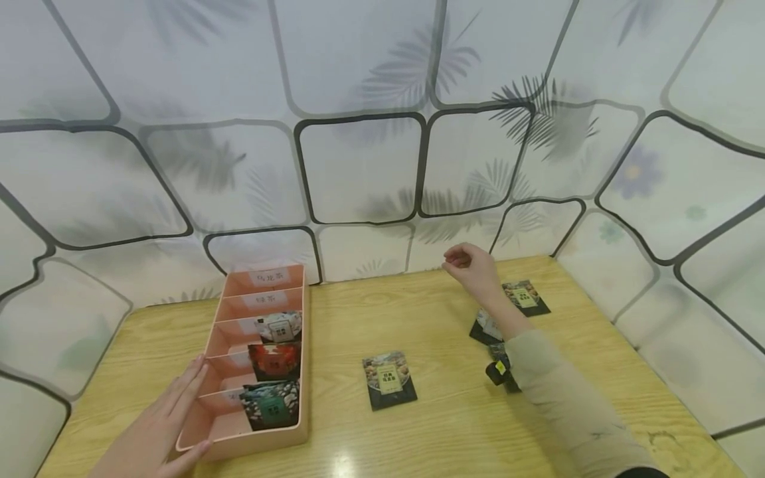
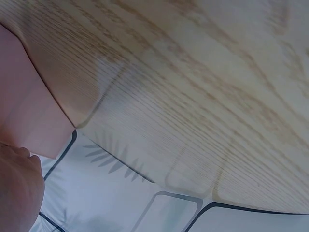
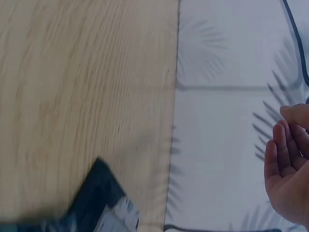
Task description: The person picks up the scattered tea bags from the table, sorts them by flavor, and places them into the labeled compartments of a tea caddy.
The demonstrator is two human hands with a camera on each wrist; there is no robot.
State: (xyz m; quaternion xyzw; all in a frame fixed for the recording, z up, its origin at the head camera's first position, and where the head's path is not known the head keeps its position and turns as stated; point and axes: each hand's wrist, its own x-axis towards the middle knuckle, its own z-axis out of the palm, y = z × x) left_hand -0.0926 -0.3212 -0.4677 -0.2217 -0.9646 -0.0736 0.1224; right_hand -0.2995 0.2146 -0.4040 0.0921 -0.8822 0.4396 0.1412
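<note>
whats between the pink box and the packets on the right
One packet lies between the pink box and those packets, in the head view.

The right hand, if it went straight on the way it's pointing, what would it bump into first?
Probably the patterned wall behind the table. I see nothing between it and the right hand in the head view, but depth is hard to judge there.
</note>
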